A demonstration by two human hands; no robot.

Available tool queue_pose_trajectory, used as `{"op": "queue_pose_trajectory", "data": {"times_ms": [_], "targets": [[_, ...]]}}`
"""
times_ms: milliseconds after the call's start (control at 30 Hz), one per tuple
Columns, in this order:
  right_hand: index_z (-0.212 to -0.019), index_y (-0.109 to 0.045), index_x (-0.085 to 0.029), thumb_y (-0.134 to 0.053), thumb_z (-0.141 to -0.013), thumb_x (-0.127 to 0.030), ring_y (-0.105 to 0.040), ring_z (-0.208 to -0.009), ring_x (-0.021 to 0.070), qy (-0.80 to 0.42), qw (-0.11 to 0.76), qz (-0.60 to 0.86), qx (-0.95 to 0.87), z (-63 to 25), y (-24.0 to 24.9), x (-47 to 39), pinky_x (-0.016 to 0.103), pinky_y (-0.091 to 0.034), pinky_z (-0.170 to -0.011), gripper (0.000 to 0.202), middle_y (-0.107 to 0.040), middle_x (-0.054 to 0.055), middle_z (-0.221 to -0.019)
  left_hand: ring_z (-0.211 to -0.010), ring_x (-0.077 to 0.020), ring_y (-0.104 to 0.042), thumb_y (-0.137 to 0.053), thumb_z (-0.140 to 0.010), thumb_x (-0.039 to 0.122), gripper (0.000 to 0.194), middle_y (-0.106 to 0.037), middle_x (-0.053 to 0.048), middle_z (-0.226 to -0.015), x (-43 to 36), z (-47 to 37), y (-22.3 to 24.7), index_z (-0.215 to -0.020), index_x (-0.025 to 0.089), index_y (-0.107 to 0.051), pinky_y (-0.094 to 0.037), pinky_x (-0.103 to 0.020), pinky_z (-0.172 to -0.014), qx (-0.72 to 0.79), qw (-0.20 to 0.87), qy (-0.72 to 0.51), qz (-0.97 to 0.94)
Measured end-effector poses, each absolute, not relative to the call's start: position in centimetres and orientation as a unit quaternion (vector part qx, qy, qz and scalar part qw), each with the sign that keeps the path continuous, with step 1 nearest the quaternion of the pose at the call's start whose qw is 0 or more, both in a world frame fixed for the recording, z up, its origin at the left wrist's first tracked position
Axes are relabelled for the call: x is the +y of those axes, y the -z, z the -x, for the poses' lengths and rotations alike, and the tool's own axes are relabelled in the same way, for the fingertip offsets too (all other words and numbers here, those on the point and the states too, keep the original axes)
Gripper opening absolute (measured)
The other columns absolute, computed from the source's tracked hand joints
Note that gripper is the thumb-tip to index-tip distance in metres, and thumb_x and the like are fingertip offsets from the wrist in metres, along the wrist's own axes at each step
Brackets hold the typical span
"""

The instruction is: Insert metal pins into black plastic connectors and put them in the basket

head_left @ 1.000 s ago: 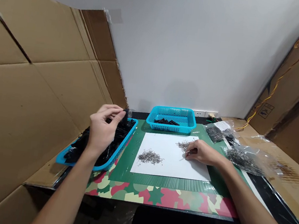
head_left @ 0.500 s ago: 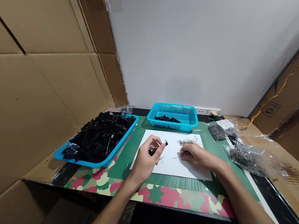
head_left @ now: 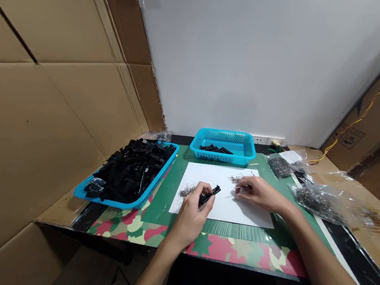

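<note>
My left hand (head_left: 195,208) is closed round a long black plastic part (head_left: 209,195), whose far end sticks out past the fingertips, tilted up to the right. My right hand (head_left: 252,190) is closed in a pinch just above the white sheet (head_left: 222,214). A thin, light-coloured metal tool (head_left: 235,188) shows at its fingertips; most of it is hidden by the fingers. Beside those fingers lies a pile of tiny wire pieces (head_left: 234,179), perhaps springs. Another pile of small metal pieces (head_left: 187,190) lies left of my left hand.
A blue basket (head_left: 156,189) heaped with black parts (head_left: 130,167) stands at the left. At the back is another blue basket (head_left: 221,158) with several black parts. Clear bags of metal pieces (head_left: 315,201) lie at the right. Cardboard walls (head_left: 61,111) flank the table.
My left hand has turned, so more of the black part now shows, and it has come slightly nearer and to the right. My right hand has shifted a little right and up.
</note>
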State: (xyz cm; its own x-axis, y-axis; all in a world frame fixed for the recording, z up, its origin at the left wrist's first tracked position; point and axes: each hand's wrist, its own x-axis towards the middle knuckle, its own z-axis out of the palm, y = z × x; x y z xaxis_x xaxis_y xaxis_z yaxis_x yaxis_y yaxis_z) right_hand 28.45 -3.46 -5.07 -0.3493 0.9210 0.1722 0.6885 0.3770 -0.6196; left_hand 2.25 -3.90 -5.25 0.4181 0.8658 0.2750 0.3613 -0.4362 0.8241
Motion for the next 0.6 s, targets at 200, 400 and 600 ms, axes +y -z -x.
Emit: {"op": "queue_pose_trajectory", "data": {"times_ms": [200, 400, 600], "targets": [[-0.091, -0.077, -0.018, -0.071, -0.090, -0.019, -0.065, -0.085, 0.0218, -0.269, 0.246, 0.488, -0.793, -28.2, 5.7, -3.3, 0.031, -0.044, -0.076, 0.006, -0.075, 0.007, -0.092, -0.089, -0.0176, -0.059, -0.051, -0.104, 0.026, 0.014, -0.065, -0.002, -0.101, -3.9, -2.1, 5.2, -0.102, 0.023, -0.064, -0.043, -0.027, -0.076, 0.376, 0.331, -0.335, -0.798], [-0.090, -0.072, -0.016, -0.068, -0.094, -0.031, -0.060, -0.075, 0.0179, -0.350, 0.302, 0.460, -0.758, -26.8, 5.3, -3.7, 0.028, -0.043, -0.068, 0.017, -0.071, 0.005, -0.084, -0.085, -0.0178, -0.061, -0.050, -0.106, 0.031, 0.023, -0.066, -0.004, -0.109, -3.9, -2.4, 5.3, -0.117, 0.026, -0.070, -0.046, -0.030, -0.078, 0.370, 0.322, -0.301, -0.818], [-0.085, -0.073, -0.015, -0.079, -0.084, -0.056, -0.055, -0.071, 0.0165, -0.474, 0.387, 0.420, -0.671, -24.0, 5.0, -4.0, 0.029, -0.042, -0.068, 0.041, -0.068, 0.004, -0.077, -0.096, -0.0206, -0.063, -0.043, -0.109, 0.034, 0.025, -0.063, -0.004, -0.103, -3.8, -2.7, 5.4, -0.105, 0.024, -0.066, -0.046, -0.032, -0.086, 0.365, 0.305, -0.302, -0.826]]}}
